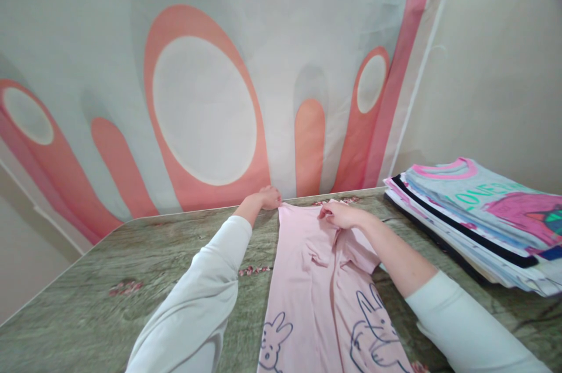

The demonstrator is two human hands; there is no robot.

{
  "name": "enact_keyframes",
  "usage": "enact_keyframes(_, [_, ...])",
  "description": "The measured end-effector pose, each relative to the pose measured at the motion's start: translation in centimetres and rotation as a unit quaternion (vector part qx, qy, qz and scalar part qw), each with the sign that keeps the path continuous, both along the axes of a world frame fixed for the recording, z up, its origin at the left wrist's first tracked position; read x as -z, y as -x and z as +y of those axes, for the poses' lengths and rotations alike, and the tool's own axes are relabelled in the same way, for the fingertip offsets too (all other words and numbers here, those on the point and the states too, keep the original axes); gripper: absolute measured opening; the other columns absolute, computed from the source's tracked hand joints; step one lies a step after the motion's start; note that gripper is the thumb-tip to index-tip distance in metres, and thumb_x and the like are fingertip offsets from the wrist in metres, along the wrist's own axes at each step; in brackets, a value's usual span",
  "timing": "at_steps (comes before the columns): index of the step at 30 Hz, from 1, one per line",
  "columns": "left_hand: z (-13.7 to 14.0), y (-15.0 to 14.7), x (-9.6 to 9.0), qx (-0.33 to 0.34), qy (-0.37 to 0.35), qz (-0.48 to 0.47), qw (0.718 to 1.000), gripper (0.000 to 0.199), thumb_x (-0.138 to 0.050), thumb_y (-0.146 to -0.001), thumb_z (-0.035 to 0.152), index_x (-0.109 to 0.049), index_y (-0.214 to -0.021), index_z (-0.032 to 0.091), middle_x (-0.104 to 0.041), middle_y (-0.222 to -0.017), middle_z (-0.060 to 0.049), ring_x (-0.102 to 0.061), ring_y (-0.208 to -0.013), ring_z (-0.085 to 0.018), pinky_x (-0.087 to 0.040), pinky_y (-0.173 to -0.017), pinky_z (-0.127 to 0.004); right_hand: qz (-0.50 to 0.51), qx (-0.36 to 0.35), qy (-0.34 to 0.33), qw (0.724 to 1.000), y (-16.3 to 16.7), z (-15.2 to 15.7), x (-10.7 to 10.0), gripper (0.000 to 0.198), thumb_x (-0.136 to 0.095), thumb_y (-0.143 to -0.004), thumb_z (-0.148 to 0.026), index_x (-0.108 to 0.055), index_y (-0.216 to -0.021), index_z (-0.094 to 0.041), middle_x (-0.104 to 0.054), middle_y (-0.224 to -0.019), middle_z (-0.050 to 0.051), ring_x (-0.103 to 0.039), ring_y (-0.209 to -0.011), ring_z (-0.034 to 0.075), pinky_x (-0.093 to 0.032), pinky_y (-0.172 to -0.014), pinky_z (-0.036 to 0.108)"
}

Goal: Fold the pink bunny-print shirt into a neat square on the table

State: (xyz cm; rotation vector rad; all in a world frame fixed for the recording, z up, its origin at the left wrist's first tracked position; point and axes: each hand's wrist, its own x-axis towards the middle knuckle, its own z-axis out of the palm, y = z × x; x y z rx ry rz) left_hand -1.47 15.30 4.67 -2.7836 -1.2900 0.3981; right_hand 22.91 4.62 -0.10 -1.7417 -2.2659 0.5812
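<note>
A pink shirt (pixel 302 291) with dark line drawings of rabbits lies lengthwise on the table, its near end running out of the bottom of the view. My left hand (pixel 268 198) is closed on the shirt's far left corner, close to the table's back edge. At the upper right part of the cloth, my right hand (pixel 340 214) pinches the fabric between thumb and fingers. Loose folds and a ridge run down from below the right hand. A short sleeve shows under my right forearm.
The wood-patterned table (pixel 175 267) has small printed flowers. On its right side stands a stack of folded clothes (pixel 478 221), topped by a grey shirt with a pink collar. A wall hanging (pixel 281 39) with orange and white shapes rises directly behind the table.
</note>
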Motion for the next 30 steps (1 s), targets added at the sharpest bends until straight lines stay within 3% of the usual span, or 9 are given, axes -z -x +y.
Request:
enact_keyframes(4, [-0.6,-0.8,-0.7,0.003,-0.040,-0.032,0.999,0.015,-0.056,-0.079,0.028,-0.065,-0.086,0.019,-0.058,-0.111,-0.008,-0.044,-0.112,-0.024,-0.030,-0.097,-0.035,0.003,0.007,0.012,1.000,0.2,-0.1,0.0,0.033,-0.051,-0.070,-0.008,-0.067,-0.098,-0.016,-0.068,-0.091,0.008,-0.060,-0.069,0.016,-0.041,-0.058,0.021])
enact_keyframes(7, [-2.1,-1.0,-0.3,-0.014,-0.086,-0.066,0.994,0.018,-0.051,-0.082,0.021,-0.063,-0.094,0.017,-0.056,-0.112,-0.011,-0.042,-0.113,-0.025,-0.030,-0.098,-0.038,0.007,0.009,0.008,1.000,0.1,0.1,0.3,0.032,-0.053,-0.069,-0.008,-0.067,-0.097,-0.016,-0.067,-0.092,0.007,-0.060,-0.073,0.016,-0.040,-0.060,0.021])
enact_keyframes(10, [-5.3,-0.7,1.6,-0.051,-0.128,-0.100,0.985,0.028,-0.039,-0.086,0.013,-0.054,-0.110,0.012,-0.052,-0.114,-0.016,-0.047,-0.110,-0.026,-0.036,-0.092,-0.039,0.011,0.010,0.001,1.000,0.0,0.3,0.5,0.031,-0.055,-0.068,-0.009,-0.067,-0.096,-0.017,-0.067,-0.095,0.007,-0.059,-0.080,0.017,-0.041,-0.065,0.020])
enact_keyframes(13, [-9.0,0.2,3.8,-0.058,-0.128,-0.113,0.984,0.030,-0.033,-0.089,0.013,-0.052,-0.112,0.013,-0.055,-0.112,-0.014,-0.053,-0.103,-0.023,-0.040,-0.088,-0.034,-0.008,0.003,-0.010,1.000,0.0,0.0,0.3,0.033,-0.054,-0.069,-0.008,-0.066,-0.098,-0.018,-0.067,-0.095,0.006,-0.060,-0.082,0.017,-0.042,-0.067,0.021])
enact_keyframes(17, [-11.8,1.7,5.3,-0.001,-0.088,-0.151,0.985,0.040,-0.028,-0.092,0.022,-0.039,-0.129,0.010,-0.043,-0.134,-0.014,-0.041,-0.122,-0.021,-0.033,-0.100,-0.032,-0.073,0.006,-0.023,0.997,0.9,-0.6,-0.8,0.027,-0.057,-0.066,-0.008,-0.068,-0.090,-0.016,-0.068,-0.088,0.010,-0.062,-0.075,0.020,-0.042,-0.064,0.025])
enact_keyframes(21, [-12.4,2.4,5.3,-0.002,-0.061,-0.146,0.987,0.048,-0.027,-0.093,0.032,-0.034,-0.134,0.008,-0.034,-0.141,-0.014,-0.032,-0.129,-0.022,-0.028,-0.104,-0.035,-0.099,0.016,-0.058,0.993,3.8,0.1,-2.1,0.017,-0.056,-0.069,-0.007,-0.069,-0.077,-0.012,-0.067,-0.085,0.017,-0.062,-0.082,0.027,-0.042,-0.071,0.031])
enact_keyframes(25, [-12.6,2.5,5.2,-0.007,-0.060,-0.139,0.988,0.048,-0.025,-0.093,0.032,-0.034,-0.134,0.010,-0.032,-0.142,-0.013,-0.029,-0.131,-0.023,-0.027,-0.105,-0.039,-0.089,0.010,-0.098,0.991,8.1,2.7,-2.7,0.022,-0.051,-0.078,-0.012,-0.069,-0.089,-0.014,-0.066,-0.099,0.017,-0.060,-0.095,0.025,-0.041,-0.079,0.029])
enact_keyframes(30, [-12.9,2.5,5.0,0.006,-0.070,-0.161,0.984,0.043,-0.023,-0.094,0.031,-0.042,-0.128,0.012,-0.041,-0.136,-0.013,-0.036,-0.126,-0.022,-0.031,-0.102,-0.037,-0.076,0.036,-0.110,0.990,11.9,6.4,-2.1,0.023,-0.047,-0.085,-0.021,-0.068,-0.094,-0.014,-0.067,-0.099,0.016,-0.061,-0.094,0.023,-0.042,-0.077,0.028])
